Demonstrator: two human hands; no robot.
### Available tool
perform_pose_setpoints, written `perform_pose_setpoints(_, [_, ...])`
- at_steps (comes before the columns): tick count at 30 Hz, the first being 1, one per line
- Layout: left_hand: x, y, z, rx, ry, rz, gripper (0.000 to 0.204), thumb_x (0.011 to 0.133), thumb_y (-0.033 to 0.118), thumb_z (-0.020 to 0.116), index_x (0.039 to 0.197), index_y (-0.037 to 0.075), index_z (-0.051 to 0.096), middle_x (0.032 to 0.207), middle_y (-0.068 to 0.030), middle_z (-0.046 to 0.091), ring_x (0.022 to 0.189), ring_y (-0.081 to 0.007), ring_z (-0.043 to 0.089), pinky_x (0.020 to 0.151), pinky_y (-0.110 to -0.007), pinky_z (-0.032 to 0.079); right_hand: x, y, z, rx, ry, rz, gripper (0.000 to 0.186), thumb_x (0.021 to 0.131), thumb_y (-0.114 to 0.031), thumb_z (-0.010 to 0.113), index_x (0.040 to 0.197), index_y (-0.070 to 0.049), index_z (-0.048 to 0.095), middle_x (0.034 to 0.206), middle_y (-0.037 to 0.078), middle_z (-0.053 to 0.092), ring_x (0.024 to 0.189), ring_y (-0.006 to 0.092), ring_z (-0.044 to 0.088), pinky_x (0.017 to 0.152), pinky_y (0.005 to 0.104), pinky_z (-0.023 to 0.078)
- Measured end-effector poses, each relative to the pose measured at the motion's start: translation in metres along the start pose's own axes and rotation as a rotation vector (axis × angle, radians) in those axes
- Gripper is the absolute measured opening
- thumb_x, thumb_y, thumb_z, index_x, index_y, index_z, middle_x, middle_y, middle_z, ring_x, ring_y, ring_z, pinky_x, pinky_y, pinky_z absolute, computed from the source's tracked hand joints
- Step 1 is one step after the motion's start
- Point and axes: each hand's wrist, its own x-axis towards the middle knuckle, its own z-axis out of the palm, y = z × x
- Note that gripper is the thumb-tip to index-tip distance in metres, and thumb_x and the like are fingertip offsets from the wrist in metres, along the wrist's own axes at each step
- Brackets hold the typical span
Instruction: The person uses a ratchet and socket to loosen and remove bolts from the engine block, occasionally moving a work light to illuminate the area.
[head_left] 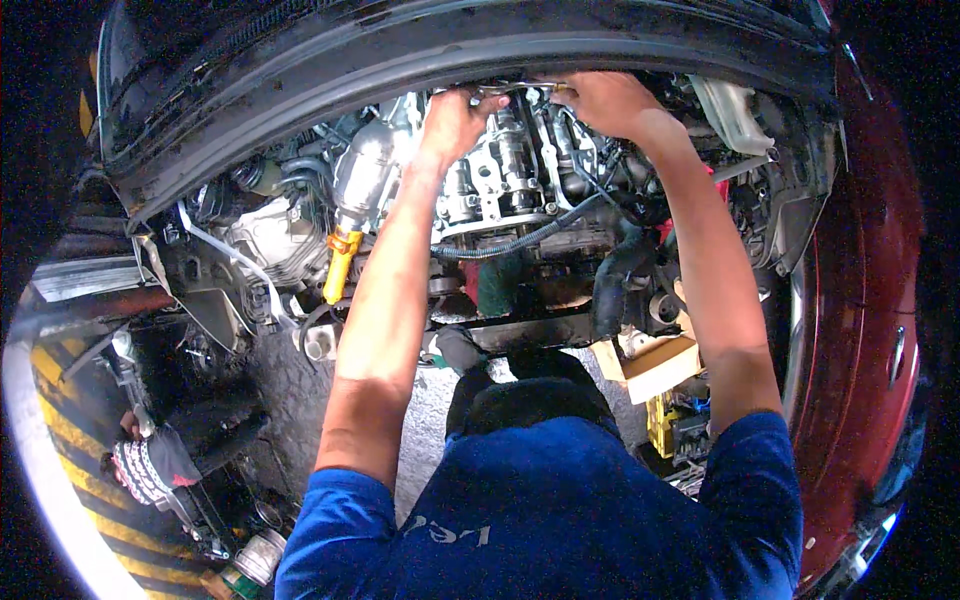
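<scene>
An engine with exposed silver camshafts (515, 165) lies below me. My left hand (455, 125) is at its rear, under the dark windscreen cowl (420, 70), fingers curled round something I cannot make out and thumb pointing right. My right hand (610, 105) is at the rear right, fingers bent on a thin part that is too hidden to name. A yellow-handled tool (340, 270) stands left of the camshafts beside a silver cylindrical part (362, 170). A black corrugated conduit (500, 247) crosses in front of the engine.
A dark red car body panel (860, 330) runs down the right. An open cardboard box (660, 368) and a yellow toolbox (662, 425) sit low at the right. Various tools and parts (255, 555) lie at lower left by yellow-and-black floor stripes (70, 420).
</scene>
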Motion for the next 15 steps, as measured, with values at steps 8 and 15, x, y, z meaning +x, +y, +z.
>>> perform_pose_setpoints(8, [0.004,0.010,0.007,-0.035,-0.040,-0.040,0.035,0.082,0.033,0.072,0.100,0.003,0.070,0.101,-0.0208,0.068,0.098,-0.0362,0.064,0.085,-0.044,0.049,0.002,0.023,0.019,0.046,0.076,-0.030,0.038,0.091,-0.032,0.056,0.126,-0.018,0.058,0.114,0.018,0.062,0.105,0.0402,0.058,0.091,0.0464,0.046])
perform_pose_setpoints(15, [0.009,0.003,0.002,0.069,-0.076,-0.097,0.036,0.091,0.027,0.053,0.110,-0.002,0.064,0.107,-0.0285,0.063,0.104,-0.0435,0.058,0.091,-0.045,0.046,-0.015,-0.037,0.029,0.239,0.018,-0.152,0.054,0.094,-0.038,0.051,0.132,-0.001,0.047,0.118,0.023,0.059,0.103,0.0392,0.060,0.091,0.0451,0.046])
